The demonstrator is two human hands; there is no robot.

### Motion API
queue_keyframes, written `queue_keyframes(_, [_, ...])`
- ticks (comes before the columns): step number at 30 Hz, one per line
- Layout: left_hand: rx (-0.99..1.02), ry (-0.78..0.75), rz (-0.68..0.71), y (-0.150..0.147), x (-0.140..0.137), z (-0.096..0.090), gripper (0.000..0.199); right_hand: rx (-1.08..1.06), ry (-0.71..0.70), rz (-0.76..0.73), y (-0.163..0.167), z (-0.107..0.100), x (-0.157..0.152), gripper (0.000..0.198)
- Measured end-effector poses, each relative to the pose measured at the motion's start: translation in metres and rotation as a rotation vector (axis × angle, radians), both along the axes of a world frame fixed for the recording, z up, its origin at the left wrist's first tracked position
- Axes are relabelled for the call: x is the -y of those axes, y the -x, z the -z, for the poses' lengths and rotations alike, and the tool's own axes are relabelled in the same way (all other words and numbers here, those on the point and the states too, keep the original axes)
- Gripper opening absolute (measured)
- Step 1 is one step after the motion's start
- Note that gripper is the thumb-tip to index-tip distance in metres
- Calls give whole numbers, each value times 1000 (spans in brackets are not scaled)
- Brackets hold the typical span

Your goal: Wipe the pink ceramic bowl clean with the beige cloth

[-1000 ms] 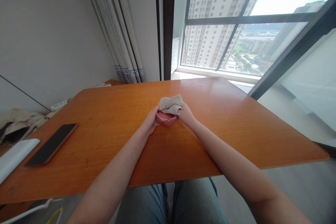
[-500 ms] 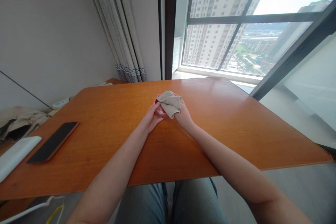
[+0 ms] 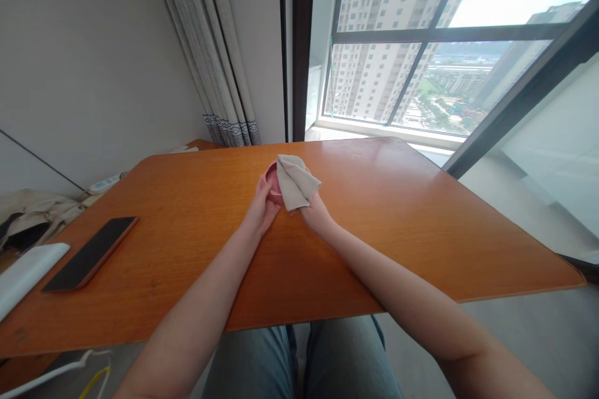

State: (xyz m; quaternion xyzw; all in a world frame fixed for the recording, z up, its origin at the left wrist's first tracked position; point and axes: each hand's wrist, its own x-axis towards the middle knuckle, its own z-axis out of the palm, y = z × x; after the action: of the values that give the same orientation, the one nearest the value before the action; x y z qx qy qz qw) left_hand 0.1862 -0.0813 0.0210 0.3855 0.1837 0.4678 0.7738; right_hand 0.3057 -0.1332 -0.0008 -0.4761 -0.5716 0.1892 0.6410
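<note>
My left hand [image 3: 262, 204] grips a small pink bowl [image 3: 272, 182] by its left side, thumb over the rim. The bowl is tilted so that part of its inside shows. A light grey cloth [image 3: 297, 183] drapes over the bowl's right side and hides much of it. Behind and under that cloth is my right hand [image 3: 316, 212], closed on it; most of its fingers are covered. Both hands are just above the middle of the wooden table [image 3: 374, 224].
At the table's left lie a black smartphone [image 3: 91, 254] and a white flat object [image 3: 30, 274]. Crumpled beige fabric [image 3: 35, 218] sits beyond the left edge, near a white power strip [image 3: 107, 182]. A grey curtain [image 3: 215, 50] and a large window [image 3: 421, 37] stand behind.
Both hands, the bowl and the cloth have shifted slightly left. The cloth hangs flatter and wider over the bowl's right side, and more of the bowl's inside shows.
</note>
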Motion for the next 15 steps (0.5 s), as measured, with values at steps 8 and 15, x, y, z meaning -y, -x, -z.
queue_keyframes(8, [-161,47,234,2,6,9,48,-141,8,8,-29,-14,2,31])
queue_keyframes(15, [-81,100,57,1,0,8,42,-23,33,29,-23,-3,-3,53])
